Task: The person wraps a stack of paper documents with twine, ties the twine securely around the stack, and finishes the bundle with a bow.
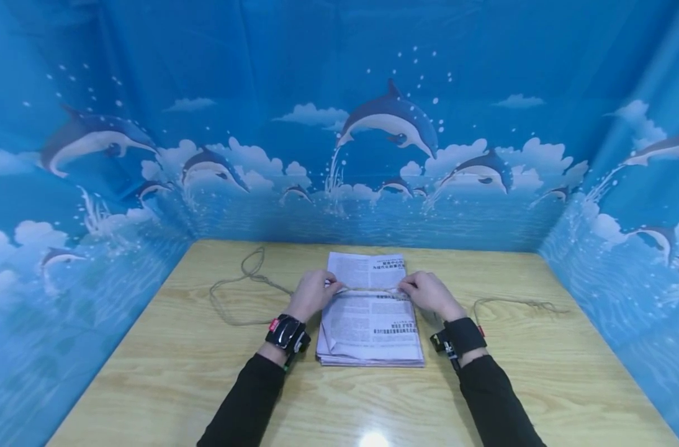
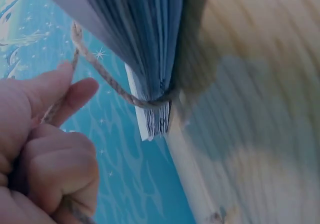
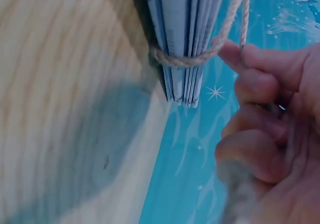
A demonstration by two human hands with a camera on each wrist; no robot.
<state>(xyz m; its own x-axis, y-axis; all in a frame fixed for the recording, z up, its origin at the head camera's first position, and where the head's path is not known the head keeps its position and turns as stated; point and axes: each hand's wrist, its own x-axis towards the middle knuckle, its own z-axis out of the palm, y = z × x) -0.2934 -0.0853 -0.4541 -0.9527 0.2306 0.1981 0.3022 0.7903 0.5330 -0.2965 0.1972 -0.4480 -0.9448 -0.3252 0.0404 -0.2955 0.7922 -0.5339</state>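
A stack of folded newspapers (image 1: 367, 341) lies on the table, with twine (image 1: 370, 289) running across its upper part. At its left edge my left hand (image 1: 311, 294) pinches the twine between thumb and forefinger, the other fingers curled in. My right hand (image 1: 433, 295) pinches the twine at the right edge in the same way. The left wrist view shows the cord (image 2: 107, 76) bending round the side of the stack. In the right wrist view the cord (image 3: 185, 61) likewise wraps the side and goes underneath, where it is hidden.
On the wooden table (image 1: 205, 372) a loose loop of twine (image 1: 219, 287) trails out to the left. Another loose end (image 1: 518, 302), frayed at its tip, stretches to the right. A blue dolphin-print curtain (image 1: 295, 217) encloses the back and both sides.
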